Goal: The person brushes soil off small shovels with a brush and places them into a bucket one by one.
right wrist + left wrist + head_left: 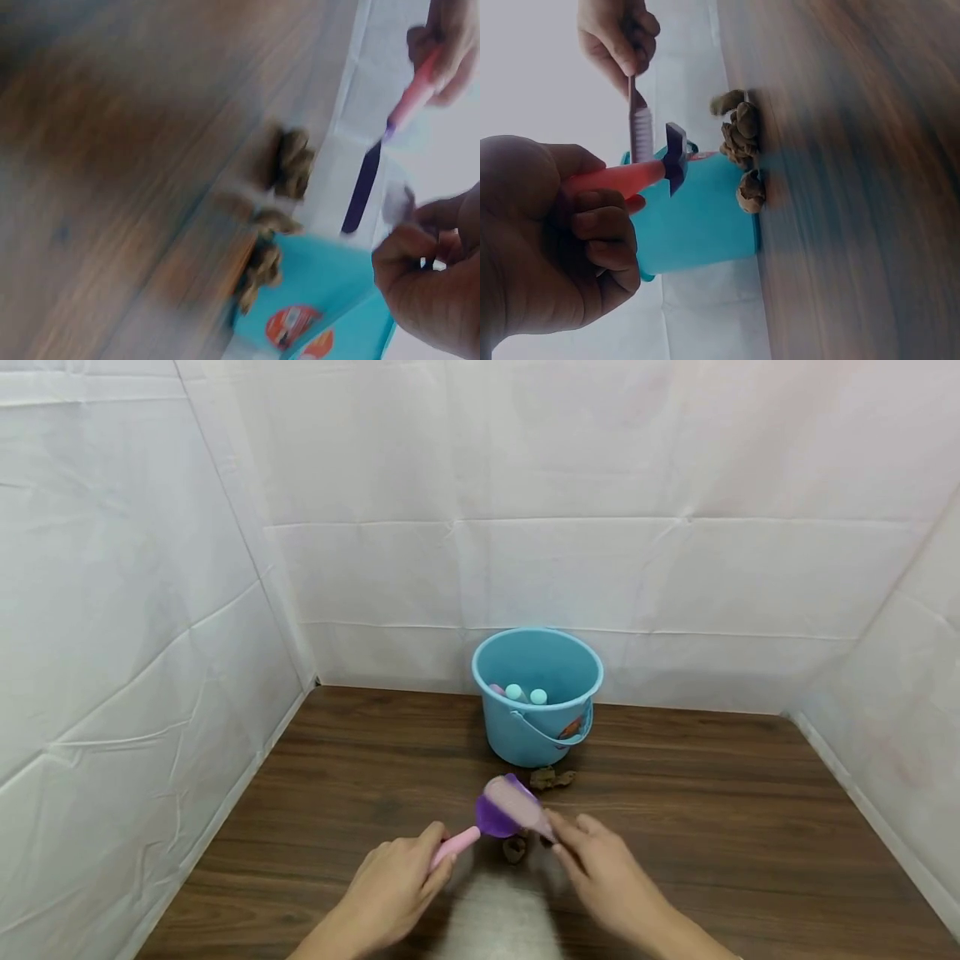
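Observation:
My left hand [393, 881] grips the pink handle of a small toy shovel [491, 820] with a purple blade. The blade is held above the table. In my right hand [611, 872] is a pale pink brush [516, 803], pinched by its handle. White bristles on the brush [642, 133] show in the left wrist view. From the head view the brush head overlaps the purple blade; whether they touch I cannot tell. Below the tools lies a brown lump [514, 849], partly hidden. More brown, knobbly lumps [551, 778] lie nearer the bucket.
Just beyond the lumps stands a blue bucket [517, 739], its handle hanging down at the front. Several pale blue and pink rounded ends [515, 692] show inside it. White cloth walls [375, 577] border the dark wooden table [360, 752] at the back and sides.

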The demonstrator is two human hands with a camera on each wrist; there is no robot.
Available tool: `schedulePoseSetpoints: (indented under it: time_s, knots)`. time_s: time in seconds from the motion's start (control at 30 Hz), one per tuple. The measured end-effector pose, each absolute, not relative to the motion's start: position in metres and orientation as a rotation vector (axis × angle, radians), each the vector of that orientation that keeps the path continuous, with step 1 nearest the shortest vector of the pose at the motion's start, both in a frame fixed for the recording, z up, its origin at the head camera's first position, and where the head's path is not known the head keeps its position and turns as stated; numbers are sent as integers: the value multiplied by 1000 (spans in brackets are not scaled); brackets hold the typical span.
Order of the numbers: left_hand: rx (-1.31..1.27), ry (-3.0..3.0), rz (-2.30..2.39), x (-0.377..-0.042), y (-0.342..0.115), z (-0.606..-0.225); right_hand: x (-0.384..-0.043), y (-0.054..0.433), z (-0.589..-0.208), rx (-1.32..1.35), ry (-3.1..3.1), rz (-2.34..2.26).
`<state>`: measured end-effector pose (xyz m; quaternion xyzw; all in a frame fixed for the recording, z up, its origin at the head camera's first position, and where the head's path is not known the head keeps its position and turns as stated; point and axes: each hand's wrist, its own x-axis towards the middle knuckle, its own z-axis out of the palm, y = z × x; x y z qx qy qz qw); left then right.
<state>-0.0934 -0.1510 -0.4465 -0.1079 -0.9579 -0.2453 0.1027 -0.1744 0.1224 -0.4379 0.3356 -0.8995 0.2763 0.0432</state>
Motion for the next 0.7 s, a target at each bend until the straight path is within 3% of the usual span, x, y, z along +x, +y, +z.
schedulePoseSetpoints:
  time_s: [0.17, 0.7]
  knots:
    - [-329, -2827, -711, -95, -148, -444, -164, 115, -440, 1155, -2805, 833]
    - [-355, -2827, -769, -93, -152, -442, -195, 138, -444, 725, -2873, 708]
